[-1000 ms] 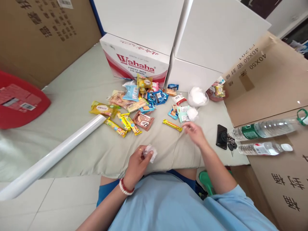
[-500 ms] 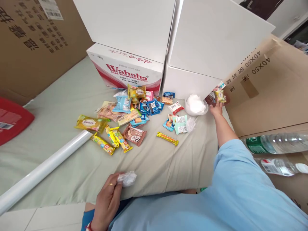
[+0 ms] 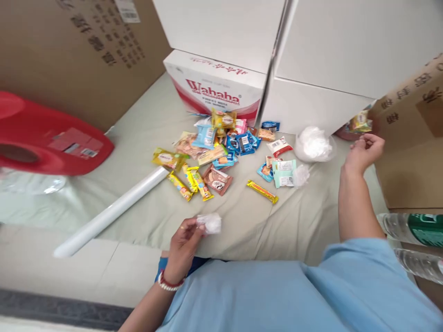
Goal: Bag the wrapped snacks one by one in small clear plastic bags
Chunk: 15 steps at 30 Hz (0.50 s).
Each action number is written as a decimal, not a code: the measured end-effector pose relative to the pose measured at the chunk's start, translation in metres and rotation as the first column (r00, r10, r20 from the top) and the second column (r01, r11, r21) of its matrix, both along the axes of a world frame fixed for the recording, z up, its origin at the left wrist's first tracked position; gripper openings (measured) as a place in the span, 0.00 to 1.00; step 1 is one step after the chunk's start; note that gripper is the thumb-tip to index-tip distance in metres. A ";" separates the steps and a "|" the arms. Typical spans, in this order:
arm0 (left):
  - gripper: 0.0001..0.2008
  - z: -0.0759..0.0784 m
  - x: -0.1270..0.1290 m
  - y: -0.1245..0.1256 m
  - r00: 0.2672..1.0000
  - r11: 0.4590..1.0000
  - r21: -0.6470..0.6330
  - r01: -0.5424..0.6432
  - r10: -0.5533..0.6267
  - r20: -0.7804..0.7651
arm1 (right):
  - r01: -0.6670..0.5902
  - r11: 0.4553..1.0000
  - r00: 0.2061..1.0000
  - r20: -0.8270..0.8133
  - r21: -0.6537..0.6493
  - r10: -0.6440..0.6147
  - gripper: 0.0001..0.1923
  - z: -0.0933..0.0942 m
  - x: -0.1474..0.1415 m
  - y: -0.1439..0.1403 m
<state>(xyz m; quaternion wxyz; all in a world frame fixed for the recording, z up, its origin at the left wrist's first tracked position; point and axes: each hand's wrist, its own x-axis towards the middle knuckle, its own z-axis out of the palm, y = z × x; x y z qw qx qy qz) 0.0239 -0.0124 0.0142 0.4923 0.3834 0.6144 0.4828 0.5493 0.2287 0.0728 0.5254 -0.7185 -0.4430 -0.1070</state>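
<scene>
1. At 6 o'clock in the head view, the left hand (image 3: 183, 242) pinches a crumpled clear wrap (image 3: 209, 223) between its fingers, just above the near edge of the green-covered bed (image 3: 131, 133).
2. At 3 o'clock, the right hand (image 3: 363, 151) hangs loosely curled with nothing in it, just beside the bowl of crumpled wraps (image 3: 314, 145) and a dish of snacks (image 3: 358, 124).
3. The snack pile (image 3: 221, 147) lies at 12 o'clock, in front of the Wahaha box (image 3: 214, 90).
4. By my judgement, a wrapping step is in hand; the next move calls for a snack to meet the wrap.
</scene>
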 end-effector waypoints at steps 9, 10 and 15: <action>0.08 0.036 0.028 0.014 0.913 0.856 0.319 0.408 -0.378 -0.152 | -0.961 0.258 0.207 -0.883 -0.102 0.421 0.17 0.003 -0.278 -0.202; 0.09 0.037 0.026 0.011 0.901 0.840 0.326 0.434 -0.396 -0.177 | -0.972 0.220 0.162 -0.915 -0.083 0.370 0.18 -0.002 -0.287 -0.206; 0.09 0.028 -0.002 -0.007 0.825 0.782 0.278 0.558 -0.484 -0.292 | -0.888 0.451 0.209 -0.949 -0.084 0.235 0.22 -0.016 -0.276 -0.209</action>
